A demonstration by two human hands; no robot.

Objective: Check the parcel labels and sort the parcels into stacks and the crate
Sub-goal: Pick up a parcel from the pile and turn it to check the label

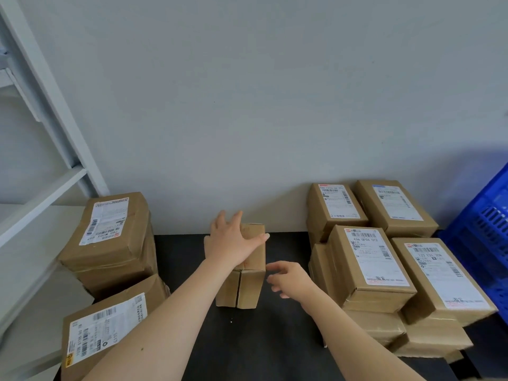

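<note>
Left hand (232,240) flat on top of centre-frame parcel (247,287), fingers spread. Right hand (288,279) loose, empty, just right of parcel. Parcel on black table (275,339). Labelled stacks (384,270) at right, blue crate (486,235) at right edge.

On the surface (275,339) a lone parcel (248,287) stands at centre, with left stacks (110,243) at nine o'clock, right stacks (376,270) at three, the crate (486,229) just beside those, and the wall (247,105) at twelve.

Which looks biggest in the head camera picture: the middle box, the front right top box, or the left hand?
1. front right top box (nearer the camera, which helps).
2. middle box.
3. left hand, looking almost as wide as that box.
</note>
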